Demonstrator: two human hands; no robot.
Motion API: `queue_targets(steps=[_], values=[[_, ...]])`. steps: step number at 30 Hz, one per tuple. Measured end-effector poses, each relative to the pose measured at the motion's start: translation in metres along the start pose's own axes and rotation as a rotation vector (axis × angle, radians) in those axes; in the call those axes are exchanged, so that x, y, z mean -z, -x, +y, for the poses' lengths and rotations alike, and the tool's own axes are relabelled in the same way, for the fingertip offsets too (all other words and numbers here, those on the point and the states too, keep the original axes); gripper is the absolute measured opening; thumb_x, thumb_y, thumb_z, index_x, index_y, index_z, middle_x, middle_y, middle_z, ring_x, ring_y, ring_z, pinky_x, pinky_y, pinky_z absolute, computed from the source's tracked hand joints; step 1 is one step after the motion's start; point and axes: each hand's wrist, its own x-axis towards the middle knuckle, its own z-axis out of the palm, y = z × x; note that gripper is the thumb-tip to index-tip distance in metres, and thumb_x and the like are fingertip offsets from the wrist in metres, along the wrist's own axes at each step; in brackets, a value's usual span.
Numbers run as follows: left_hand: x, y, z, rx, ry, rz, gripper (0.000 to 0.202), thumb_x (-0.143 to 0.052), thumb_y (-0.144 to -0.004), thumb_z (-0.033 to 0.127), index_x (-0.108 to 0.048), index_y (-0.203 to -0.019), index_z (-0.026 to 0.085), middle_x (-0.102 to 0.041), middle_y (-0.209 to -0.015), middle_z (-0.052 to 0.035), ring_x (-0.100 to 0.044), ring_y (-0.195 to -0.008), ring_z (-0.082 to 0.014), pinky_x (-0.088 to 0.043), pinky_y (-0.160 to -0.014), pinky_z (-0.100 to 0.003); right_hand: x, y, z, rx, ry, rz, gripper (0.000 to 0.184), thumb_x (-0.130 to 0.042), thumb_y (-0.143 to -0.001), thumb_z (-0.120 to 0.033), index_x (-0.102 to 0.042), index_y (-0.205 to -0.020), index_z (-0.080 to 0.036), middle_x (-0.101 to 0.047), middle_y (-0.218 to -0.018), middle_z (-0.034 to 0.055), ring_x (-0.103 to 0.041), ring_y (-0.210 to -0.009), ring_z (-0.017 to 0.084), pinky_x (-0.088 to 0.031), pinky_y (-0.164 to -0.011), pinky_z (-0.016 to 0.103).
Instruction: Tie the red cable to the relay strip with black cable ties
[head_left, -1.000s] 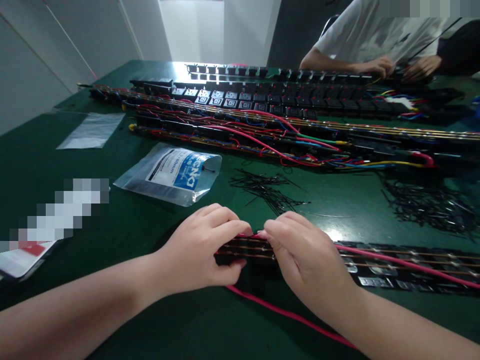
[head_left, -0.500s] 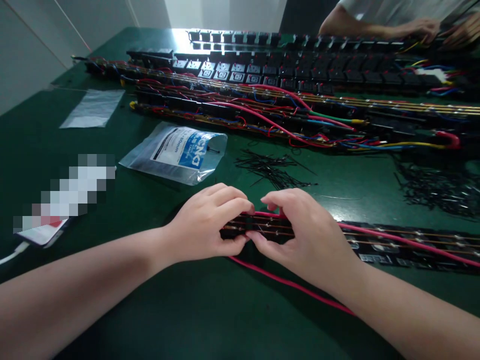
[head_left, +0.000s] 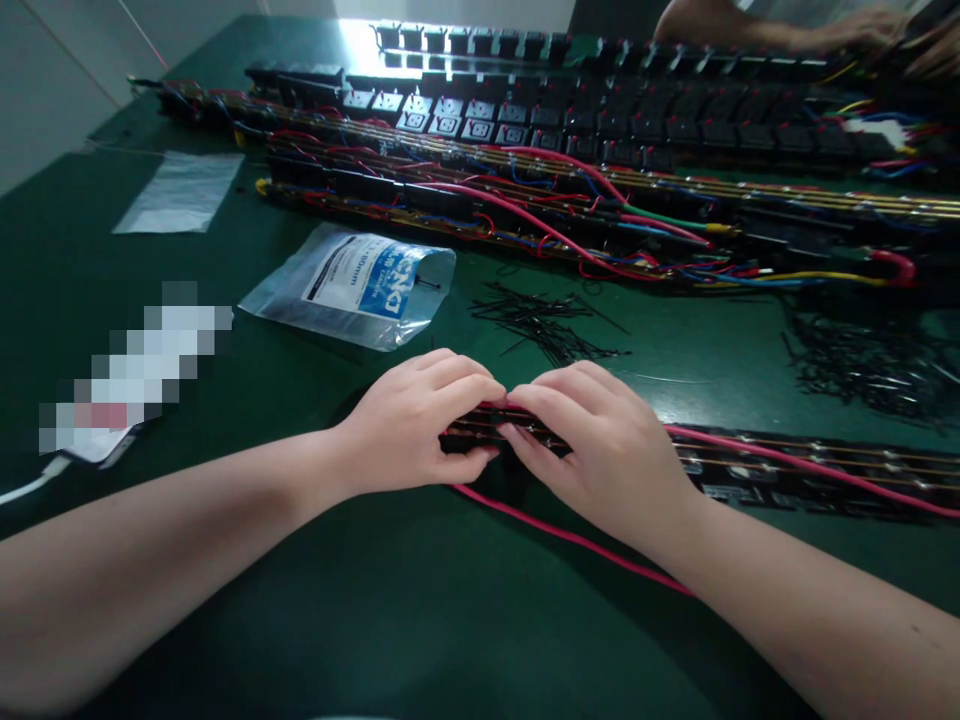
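A long black strip with copper-coloured bars (head_left: 806,462) lies across the table in front of me, with a red wire (head_left: 757,448) running along its top. My left hand (head_left: 420,420) wraps round its left end, fingers over the far edge and thumb at the near edge. Close beside it, my right hand (head_left: 619,435) grips the same strip, its index fingertip on the red wire and its thumb on the near side. The fingertips of both hands almost meet. Any small tie between them is too dark to make out. Another red wire length (head_left: 577,535) hangs below the hands.
Black cable ties (head_left: 540,320) lie loose behind my hands, with another pile (head_left: 862,365) at right. An opened plastic bag (head_left: 337,285), a flat clear bag (head_left: 180,193) and a charging phone (head_left: 127,395) sit left. Wired socket strips (head_left: 480,185) stretch behind; a co-worker's hands (head_left: 862,35) work far right.
My right index finger has come down onto the red wire and its thumb has shifted slightly, closing the grip. My left hand keeps its hold. The camera view has tilted slightly.
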Motion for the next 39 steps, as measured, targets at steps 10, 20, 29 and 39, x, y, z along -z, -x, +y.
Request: queue_targets(steps=[10,20,29,39], values=[[0.001,0.000,0.000,0.055,0.045,-0.008,0.031,-0.065,-0.083,0.029,-0.057,-0.111,0.019,-0.068,-0.104,-0.0054,-0.062,-0.095,-0.0195,-0.051,-0.084,-0.034,0.002,0.001,0.000,0.084,0.058,0.048,0.013,-0.056,-0.093,-0.016,-0.069,-0.090,-0.020,-0.072,-0.087,0.0062,-0.060,-0.078,0.019,-0.049,-0.069,0.034],[-0.003,0.000,-0.001,0.070,0.053,0.045,0.033,-0.069,-0.079,0.031,-0.053,-0.106,0.018,-0.064,-0.094,-0.0027,-0.058,-0.085,-0.0180,-0.049,-0.076,-0.032,0.014,-0.019,-0.003,0.114,-0.076,-0.086,0.017,-0.055,-0.091,-0.013,-0.068,-0.081,-0.016,-0.073,-0.086,0.0059,-0.064,-0.081,0.018,-0.052,-0.071,0.031],[-0.002,0.000,-0.002,0.084,0.074,0.039,0.040,-0.068,-0.079,0.027,-0.048,-0.114,0.019,-0.064,-0.112,-0.0071,-0.061,-0.102,-0.0216,-0.053,-0.088,-0.036,0.019,-0.042,0.017,-0.305,-0.633,-0.314,0.012,-0.059,-0.090,-0.020,-0.069,-0.085,-0.018,-0.070,-0.076,-0.0006,-0.062,-0.069,0.012,-0.048,-0.064,0.024],[-0.002,0.000,0.000,0.048,0.069,0.045,0.034,-0.069,-0.081,0.025,-0.052,-0.109,0.020,-0.067,-0.105,-0.0036,-0.063,-0.093,-0.0185,-0.054,-0.081,-0.033,0.005,-0.038,0.023,-0.529,-0.889,-0.291,0.011,-0.062,-0.086,-0.028,-0.060,-0.080,-0.020,-0.063,-0.070,-0.0014,-0.057,-0.064,0.012,-0.042,-0.057,0.024]])
